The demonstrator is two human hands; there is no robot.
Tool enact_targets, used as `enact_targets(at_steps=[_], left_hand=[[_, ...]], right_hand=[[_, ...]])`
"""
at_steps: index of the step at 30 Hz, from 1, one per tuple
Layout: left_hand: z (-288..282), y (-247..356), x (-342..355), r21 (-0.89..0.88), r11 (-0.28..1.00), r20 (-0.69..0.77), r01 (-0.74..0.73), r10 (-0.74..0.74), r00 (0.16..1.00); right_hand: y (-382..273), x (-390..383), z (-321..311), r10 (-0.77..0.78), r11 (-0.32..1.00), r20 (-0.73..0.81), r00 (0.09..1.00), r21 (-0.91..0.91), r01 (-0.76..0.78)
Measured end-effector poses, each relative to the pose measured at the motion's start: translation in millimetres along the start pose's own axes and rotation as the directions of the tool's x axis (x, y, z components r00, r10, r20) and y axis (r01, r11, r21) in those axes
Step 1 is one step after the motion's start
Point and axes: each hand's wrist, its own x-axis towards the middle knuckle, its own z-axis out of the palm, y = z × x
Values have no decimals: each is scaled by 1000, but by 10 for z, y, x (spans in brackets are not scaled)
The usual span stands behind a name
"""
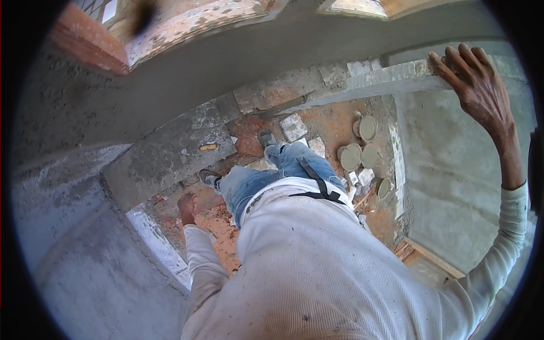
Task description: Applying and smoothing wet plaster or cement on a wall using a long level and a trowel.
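Note:
High at the right, my right hand (479,88) rests on a long grey cement-covered ledge (391,79). Its fingers are spread and bent over the ledge's top. At the lower left my left hand (187,207) hangs beside my leg, above the reddish ground, apart from the wall. Its fingers are too unclear to tell whether it is open or closed. Nearest to it lies a wide grey slab or board (164,164) spattered with mortar. A small tool with a yellowish handle (208,147) lies there; its blade is hard to make out.
Several mortar-filled round pans (368,129) stand on the ground right of my legs. Pale broken blocks (293,127) and rubble lie close to my feet. Plastered walls (462,164) rise on both sides, with a window opening (195,28) ahead. A wooden frame (433,258) sits at the lower right.

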Motion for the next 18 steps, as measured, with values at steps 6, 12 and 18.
enact_targets(at_steps=[6,12,18], left_hand=[[62,93,228,11,1000,31,18,-18,999],[-290,-522,182,-17,998,2,57,-57,998],[660,362,-277,-100,995,17,-22,24,1000]], right_hand=[[221,-282,60,-21,993,209,978,-105,44],[-242,28,892,-97,970,219,971,-199,142],[-240,-232,1209,296,955,304,906,-117,-273]])
